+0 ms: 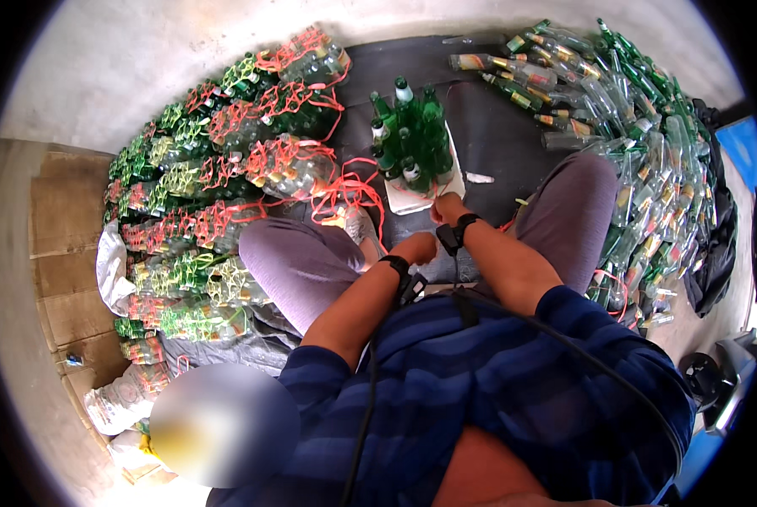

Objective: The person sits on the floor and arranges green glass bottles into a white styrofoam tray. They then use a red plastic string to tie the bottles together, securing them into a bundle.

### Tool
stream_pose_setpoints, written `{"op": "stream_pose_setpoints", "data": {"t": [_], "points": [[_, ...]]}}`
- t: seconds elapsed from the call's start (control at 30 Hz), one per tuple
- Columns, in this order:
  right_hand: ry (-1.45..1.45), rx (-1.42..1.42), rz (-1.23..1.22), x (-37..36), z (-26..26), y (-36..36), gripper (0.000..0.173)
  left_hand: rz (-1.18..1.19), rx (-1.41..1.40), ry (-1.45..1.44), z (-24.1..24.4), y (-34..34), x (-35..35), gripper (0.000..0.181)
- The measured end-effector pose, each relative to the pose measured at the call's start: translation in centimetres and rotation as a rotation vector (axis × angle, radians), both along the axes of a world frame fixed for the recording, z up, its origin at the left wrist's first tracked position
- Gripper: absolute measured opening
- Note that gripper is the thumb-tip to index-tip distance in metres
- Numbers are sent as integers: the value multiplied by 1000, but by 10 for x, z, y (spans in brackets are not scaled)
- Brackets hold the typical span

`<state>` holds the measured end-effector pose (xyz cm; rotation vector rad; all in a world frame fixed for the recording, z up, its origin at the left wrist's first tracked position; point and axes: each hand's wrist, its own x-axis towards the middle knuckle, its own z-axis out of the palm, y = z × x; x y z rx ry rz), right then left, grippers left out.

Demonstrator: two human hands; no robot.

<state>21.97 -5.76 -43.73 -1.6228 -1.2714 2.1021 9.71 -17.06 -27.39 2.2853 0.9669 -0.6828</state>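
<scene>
Several green glass bottles (410, 133) stand upright in a tight group on a white board (410, 204) in front of me. Red plastic twine (426, 190) runs low along the near side of the group. My right hand (448, 208) is at the board's near edge, fingers curled by the twine; whether it grips the twine cannot be made out. Nearer my body, between my knees, my left hand (421, 248) is curled with its fingers turned down and hidden. A loose tangle of red twine (353, 190) lies left of the board.
Rows of bottles bound with red and yellow-green twine (226, 165) fill the left side. Loose clear and green bottles (657, 165) are heaped at the right on a dark sheet (492, 120). A small white piece (480, 179) lies beside the board. Cables hang over my shirt.
</scene>
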Motion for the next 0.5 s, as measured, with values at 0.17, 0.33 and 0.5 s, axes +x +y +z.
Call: {"op": "stream_pose_setpoints", "data": {"t": [0.17,0.33,0.5], "points": [[-81,347,-14,4,-56,12,25,-14,-71,12,3,10,5,23],[131,-101,-296,-45,31,-19,24,243,-264,16,-59,-23,-45,20],[24,-69,-297,-8,54,-16,21,944,-650,-204,-16,-9,-5,23]]}}
